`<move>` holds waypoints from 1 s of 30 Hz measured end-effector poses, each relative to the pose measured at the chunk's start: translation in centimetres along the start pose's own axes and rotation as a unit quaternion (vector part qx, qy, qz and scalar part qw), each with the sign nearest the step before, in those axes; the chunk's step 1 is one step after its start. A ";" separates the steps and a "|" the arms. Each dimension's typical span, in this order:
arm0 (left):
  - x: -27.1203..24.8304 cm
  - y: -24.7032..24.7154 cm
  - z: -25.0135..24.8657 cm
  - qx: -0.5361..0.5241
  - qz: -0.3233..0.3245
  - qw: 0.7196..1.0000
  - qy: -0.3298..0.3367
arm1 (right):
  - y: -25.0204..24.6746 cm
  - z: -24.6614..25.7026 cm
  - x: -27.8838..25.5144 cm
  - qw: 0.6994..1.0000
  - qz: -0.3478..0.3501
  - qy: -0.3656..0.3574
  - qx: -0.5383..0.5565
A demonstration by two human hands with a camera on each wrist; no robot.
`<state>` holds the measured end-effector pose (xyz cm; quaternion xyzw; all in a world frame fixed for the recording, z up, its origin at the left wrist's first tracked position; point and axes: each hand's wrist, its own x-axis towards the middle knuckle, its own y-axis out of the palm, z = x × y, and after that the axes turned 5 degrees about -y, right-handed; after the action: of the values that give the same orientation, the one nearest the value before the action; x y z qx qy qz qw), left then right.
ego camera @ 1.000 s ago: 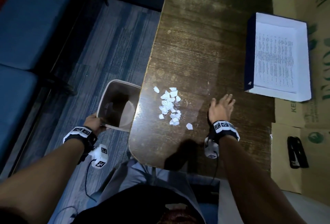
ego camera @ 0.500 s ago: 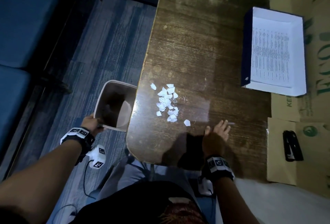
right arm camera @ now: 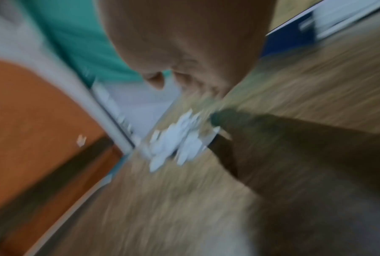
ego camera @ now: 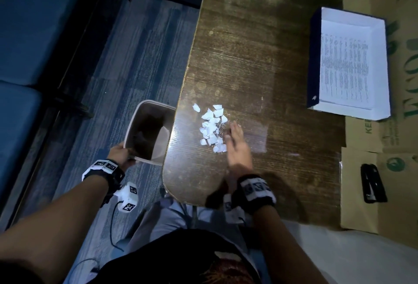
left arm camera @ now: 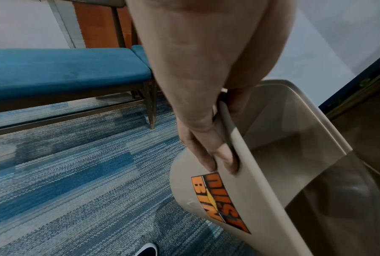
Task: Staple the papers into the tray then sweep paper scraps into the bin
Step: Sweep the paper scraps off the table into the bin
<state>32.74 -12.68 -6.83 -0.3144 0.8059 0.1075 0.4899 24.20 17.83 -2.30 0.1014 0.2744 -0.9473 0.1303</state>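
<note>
A heap of white paper scraps lies on the dark wooden table near its left edge. My right hand lies flat on the table with straight fingers, its edge against the right side of the heap; the right wrist view is blurred, with the scraps just ahead. My left hand grips the near rim of a beige dust bin, held below the table's left edge. In the left wrist view its fingers curl over the bin's rim. The white tray holds printed papers.
A black stapler lies on flattened cardboard at the table's right side. Blue upholstered benches stand on the striped blue carpet to the left. My legs sit under the near table edge.
My right hand drew back toward the near edge, then moved left and forward up to the scraps. A stray scrap has joined the heap. The left hand kept holding the bin.
</note>
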 end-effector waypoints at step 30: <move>3.3 -1.7 1.6 -0.041 -0.016 0.999 -0.010 | 2.5 4.0 10.3 0.801 0.305 -0.236 -0.457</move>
<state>33.84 -14.56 -10.21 -0.3458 0.7907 0.1361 0.4865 14.70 11.61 -2.95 -0.1185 0.5910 -0.6181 0.5046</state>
